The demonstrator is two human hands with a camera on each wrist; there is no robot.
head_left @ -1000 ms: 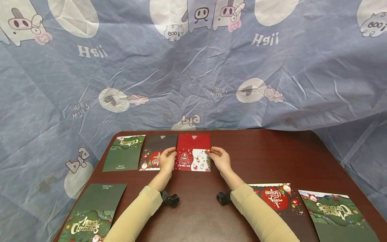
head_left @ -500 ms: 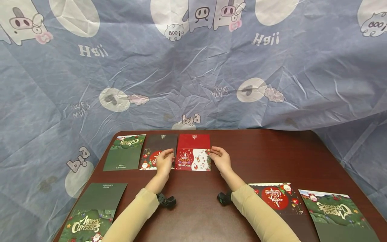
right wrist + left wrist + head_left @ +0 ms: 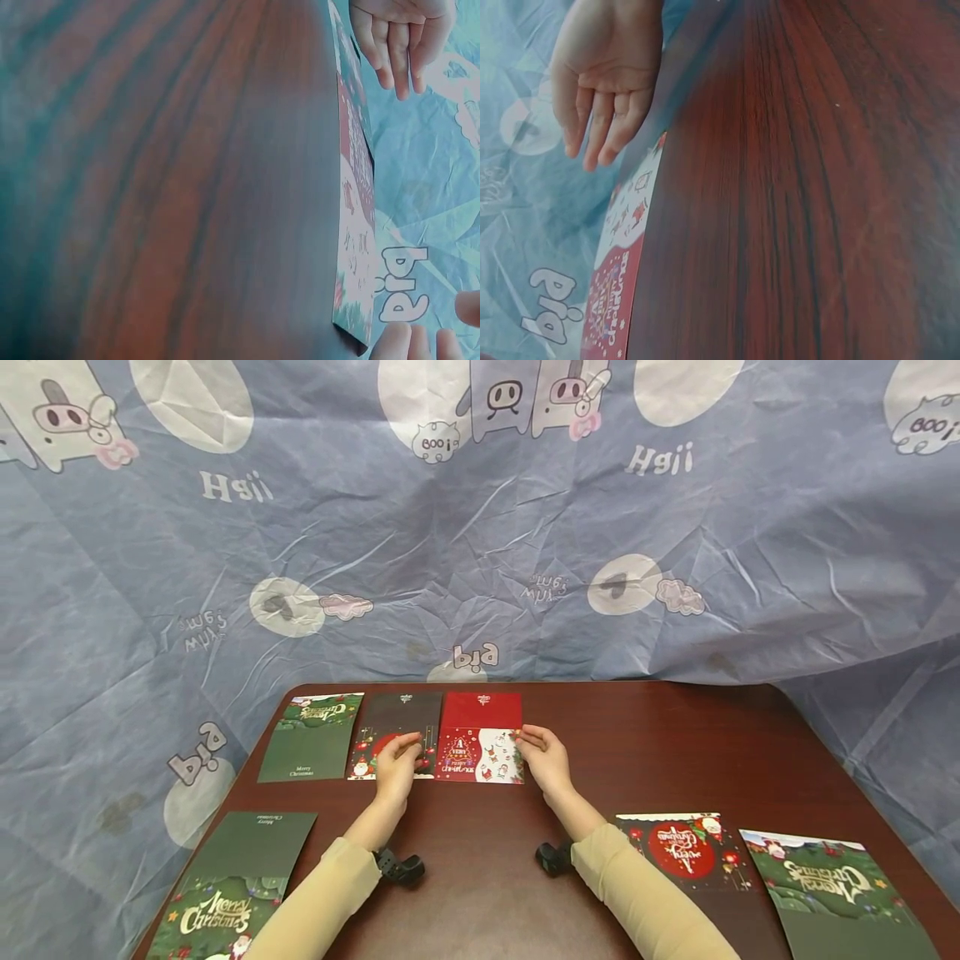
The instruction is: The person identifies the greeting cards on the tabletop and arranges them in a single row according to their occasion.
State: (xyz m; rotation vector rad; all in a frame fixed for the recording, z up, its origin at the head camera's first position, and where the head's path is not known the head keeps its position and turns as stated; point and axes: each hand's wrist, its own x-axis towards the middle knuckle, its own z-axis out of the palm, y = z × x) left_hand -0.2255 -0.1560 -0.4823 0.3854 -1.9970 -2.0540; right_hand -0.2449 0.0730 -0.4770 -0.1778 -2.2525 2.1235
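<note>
A red Christmas card (image 3: 482,712) lies unfolded at the far side of the table, its white-and-red printed half (image 3: 356,225) nearer me. My right hand (image 3: 549,762) is at its right edge, fingertips overlapping the printed corner in the head view. In the right wrist view, that hand's thumb and fingers are spread apart beside the card's end. My left hand (image 3: 396,770) hovers over the lower half of a dark grey Christmas card (image 3: 397,712), just left of the red one. Its fingers are loosely bent and hold nothing. Part of the dark card is hidden behind it.
A green card (image 3: 306,752) ends the far row at the left. Another green card (image 3: 255,843) lies at the near left. On the near right are a dark card (image 3: 682,852) and a green card (image 3: 840,881). A blue printed cloth (image 3: 480,568) hangs behind the table (image 3: 637,735).
My left hand has drawn away from the red card's left edge, moving left over the dark card. My right hand has stayed at the red card's right edge. The cards look unmoved.
</note>
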